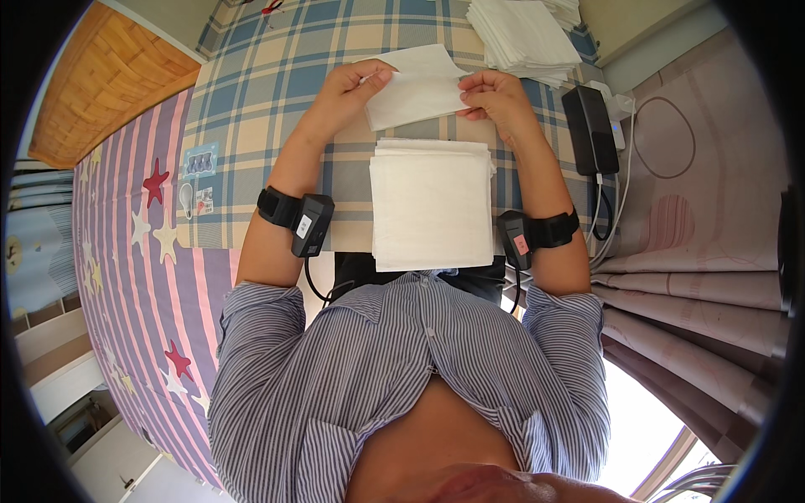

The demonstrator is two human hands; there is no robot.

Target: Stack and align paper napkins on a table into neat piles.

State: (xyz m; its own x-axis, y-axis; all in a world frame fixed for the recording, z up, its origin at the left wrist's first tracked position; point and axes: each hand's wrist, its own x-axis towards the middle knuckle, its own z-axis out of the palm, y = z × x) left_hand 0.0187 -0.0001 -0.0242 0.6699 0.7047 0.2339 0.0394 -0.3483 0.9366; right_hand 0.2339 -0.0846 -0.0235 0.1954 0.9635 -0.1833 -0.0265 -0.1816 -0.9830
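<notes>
Both hands hold a thin white sheet [415, 94], partly folded over; whether it is paper or cloth I cannot tell. My left hand [355, 88] pinches its left edge between thumb and fingers. At the opposite edge, the fingers of my right hand [494, 97] grip the sheet near a fold. Between my forearms lies a squarish stack of similar white sheets [432, 207], overhanging the table's front edge. Beyond my right hand, a second pile of folded white sheets [525, 41] rests on the checked tablecloth [251, 126].
A black power adapter [589, 130] with cables sits along the right side, beside a curtain [704, 188]. Stickers [200, 160] mark the table's left edge. A small red cord [272, 9] lies at the far side. Left of the table is a bed with a striped cover [138, 283].
</notes>
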